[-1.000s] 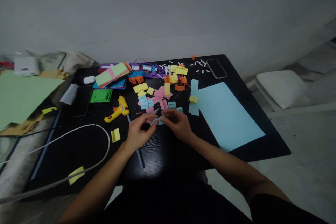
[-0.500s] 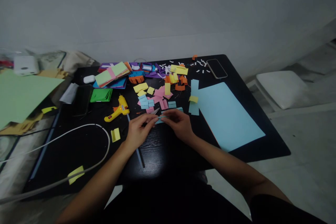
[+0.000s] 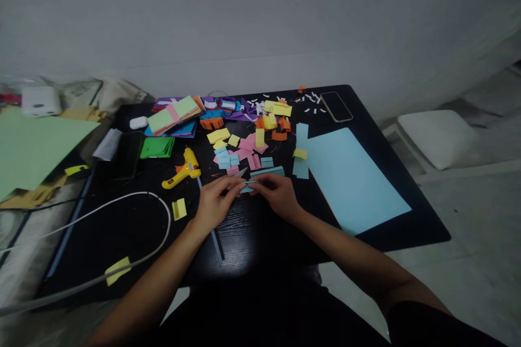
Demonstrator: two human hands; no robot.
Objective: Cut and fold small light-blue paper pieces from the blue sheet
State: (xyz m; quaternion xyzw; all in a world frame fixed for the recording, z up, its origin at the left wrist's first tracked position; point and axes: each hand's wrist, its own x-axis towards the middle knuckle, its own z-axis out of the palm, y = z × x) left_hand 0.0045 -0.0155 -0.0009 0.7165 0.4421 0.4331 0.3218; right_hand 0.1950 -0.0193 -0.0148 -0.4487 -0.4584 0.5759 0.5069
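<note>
Between my two hands, over the near middle of the black table, is a small piece of light blue paper (image 3: 247,188). My left hand (image 3: 215,199) pinches its left end and my right hand (image 3: 279,195) its right end, so the fingers cover much of it. Just beyond my fingertips lie a folded blue paper strip (image 3: 266,172) and the pointed tip of a metal blade (image 3: 241,172), perhaps scissors; the rest of that tool is hidden. Small cut pieces of pink paper (image 3: 247,145) and blue paper (image 3: 223,158) are scattered farther back.
Left of my hands lies a yellow glue gun (image 3: 188,168) with a glue stick. A white cable (image 3: 166,217) loops across the left side. On the right are a large blue sheet (image 3: 354,184) and a phone (image 3: 336,107). Stacked coloured paper (image 3: 175,115) sits at the back left.
My right fingers have dropped slightly, so more of the folded blue strip behind them shows. Both hands still pinch the small blue paper; little else has moved.
</note>
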